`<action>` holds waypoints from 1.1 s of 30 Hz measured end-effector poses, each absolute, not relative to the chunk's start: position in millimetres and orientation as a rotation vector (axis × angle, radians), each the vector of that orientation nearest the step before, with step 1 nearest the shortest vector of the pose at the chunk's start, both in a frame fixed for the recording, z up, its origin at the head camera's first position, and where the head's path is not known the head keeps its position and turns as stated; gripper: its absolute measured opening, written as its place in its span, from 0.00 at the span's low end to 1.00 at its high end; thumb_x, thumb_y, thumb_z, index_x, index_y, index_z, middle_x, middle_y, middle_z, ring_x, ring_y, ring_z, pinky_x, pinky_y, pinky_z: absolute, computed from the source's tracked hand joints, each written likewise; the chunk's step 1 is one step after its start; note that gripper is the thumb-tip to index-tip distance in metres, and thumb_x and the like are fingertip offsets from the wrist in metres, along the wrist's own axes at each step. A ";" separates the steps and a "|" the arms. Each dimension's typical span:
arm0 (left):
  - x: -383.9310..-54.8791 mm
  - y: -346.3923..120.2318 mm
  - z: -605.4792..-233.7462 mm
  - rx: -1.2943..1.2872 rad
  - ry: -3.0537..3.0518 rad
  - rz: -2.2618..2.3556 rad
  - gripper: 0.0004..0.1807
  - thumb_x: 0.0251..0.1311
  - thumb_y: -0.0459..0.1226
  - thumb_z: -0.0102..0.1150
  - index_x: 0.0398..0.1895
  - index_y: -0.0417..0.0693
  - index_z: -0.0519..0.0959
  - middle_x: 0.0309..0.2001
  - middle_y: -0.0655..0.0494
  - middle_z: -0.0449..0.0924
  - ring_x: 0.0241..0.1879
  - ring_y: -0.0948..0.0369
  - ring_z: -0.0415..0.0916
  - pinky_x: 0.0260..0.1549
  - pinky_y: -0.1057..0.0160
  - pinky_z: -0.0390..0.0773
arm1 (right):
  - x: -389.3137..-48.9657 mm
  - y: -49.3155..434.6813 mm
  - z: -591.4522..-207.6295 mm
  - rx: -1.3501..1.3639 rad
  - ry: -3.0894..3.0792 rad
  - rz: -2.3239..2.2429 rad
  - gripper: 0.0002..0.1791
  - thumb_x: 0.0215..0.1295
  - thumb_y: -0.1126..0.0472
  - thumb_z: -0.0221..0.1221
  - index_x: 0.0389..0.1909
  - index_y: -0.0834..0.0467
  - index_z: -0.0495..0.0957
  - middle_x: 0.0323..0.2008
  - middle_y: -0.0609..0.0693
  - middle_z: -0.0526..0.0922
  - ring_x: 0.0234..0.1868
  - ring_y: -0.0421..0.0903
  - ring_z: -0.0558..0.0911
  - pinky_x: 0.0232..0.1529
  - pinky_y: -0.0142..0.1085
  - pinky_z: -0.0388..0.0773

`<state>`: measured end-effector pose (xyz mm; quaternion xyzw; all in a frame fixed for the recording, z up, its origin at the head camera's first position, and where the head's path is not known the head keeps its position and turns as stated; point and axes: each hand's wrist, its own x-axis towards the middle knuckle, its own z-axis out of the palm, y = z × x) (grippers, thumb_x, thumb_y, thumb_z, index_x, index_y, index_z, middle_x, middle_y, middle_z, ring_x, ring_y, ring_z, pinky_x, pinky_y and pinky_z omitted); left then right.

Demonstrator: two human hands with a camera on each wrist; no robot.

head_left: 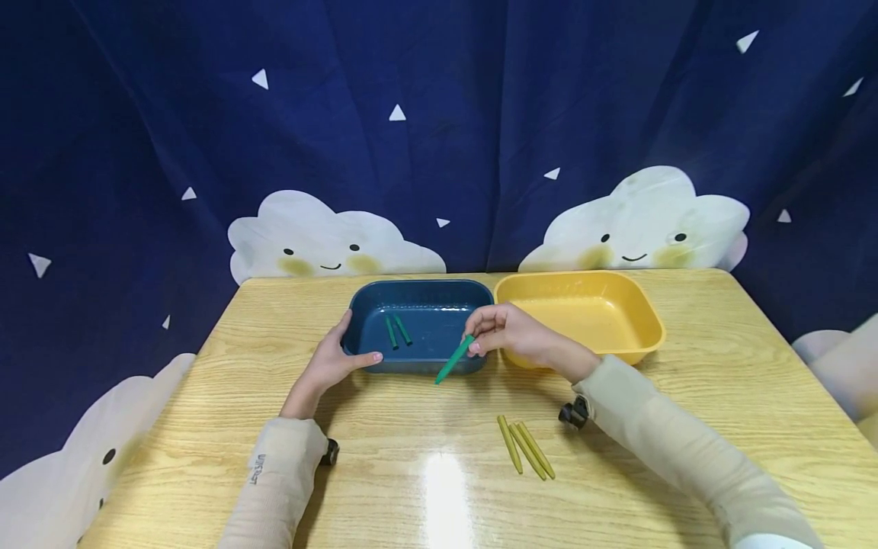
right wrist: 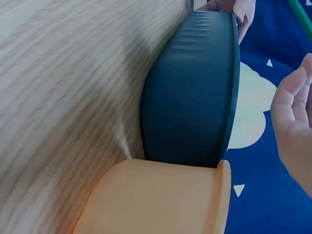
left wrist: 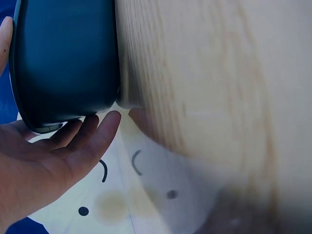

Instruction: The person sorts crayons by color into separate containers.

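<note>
So yeah, the right hand (head_left: 506, 333) pinches the green stick (head_left: 453, 361) by its upper end (left hand (head_left: 332, 360) is farther off, holding the blue bin's (head_left: 411, 366) left end), long axis slanting down-left by that bin's near-right corner.

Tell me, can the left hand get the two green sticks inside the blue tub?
Probably yes. The left hand holds the edge of the blue tub, and nothing covers the two green sticks inside. It would likely need to let go of the tub first.
</note>
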<state>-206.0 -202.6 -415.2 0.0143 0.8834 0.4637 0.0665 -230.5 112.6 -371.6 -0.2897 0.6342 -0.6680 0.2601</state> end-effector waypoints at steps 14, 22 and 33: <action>-206.1 -202.0 -413.9 0.046 2.663 1.402 0.57 0.47 0.43 0.68 0.71 0.43 0.38 0.70 0.39 0.39 0.68 0.44 0.38 0.62 0.46 0.48 | -240.3 102.0 -360.0 -0.734 1.674 -1.880 0.12 0.56 0.77 0.54 0.30 0.56 0.77 0.28 0.50 0.81 0.30 0.44 0.81 0.32 0.31 0.77; -206.0 -203.2 -414.7 0.033 2.659 1.401 0.57 0.47 0.45 0.69 0.71 0.44 0.38 0.70 0.40 0.39 0.68 0.44 0.38 0.62 0.46 0.48 | -246.1 97.8 -353.7 -0.697 1.657 -1.933 0.12 0.57 0.78 0.53 0.32 0.58 0.76 0.27 0.50 0.80 0.30 0.44 0.81 0.32 0.31 0.77; -206.0 -203.3 -415.3 0.037 2.653 1.410 0.57 0.47 0.44 0.68 0.71 0.43 0.38 0.70 0.40 0.39 0.68 0.44 0.38 0.62 0.45 0.48 | -259.6 91.5 -350.8 -0.544 1.619 -2.014 0.12 0.58 0.77 0.51 0.44 0.74 0.69 0.27 0.51 0.80 0.29 0.45 0.81 0.37 0.36 0.79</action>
